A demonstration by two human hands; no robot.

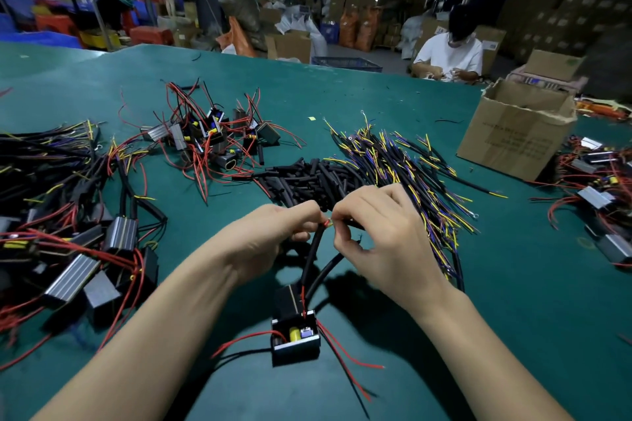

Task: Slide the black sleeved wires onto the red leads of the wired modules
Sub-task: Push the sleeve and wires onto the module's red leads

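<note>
Over the middle of the green tabletop (393, 113) both hands are up off the surface, pinching at the same spot. Left hand (273, 232) has its fingertips closed on the top end of a black sleeved wire (313, 251), where a bit of red and yellow pokes out. Right hand (379, 229) pinches that same tip from the other side, fingers curled in tight. The sleeve runs down to the wired module (295, 335), an open black box hanging near the bottom of the view between the forearms, with its red leads (345, 357) trailing down to the right, plus one out left.

Room-wise it's pretty hemmed in: pile of black sleeves (307, 178) right behind the hands, bundle of sleeved wires with yellow and blue ends (407, 161) to the right of that, finished-looking modules heaped along the left edge (68, 232), another module tangle (212, 137) further back left. Cardboard box (516, 133) sits far right. Bare green shows behind the piles and near the bottom edge
</note>
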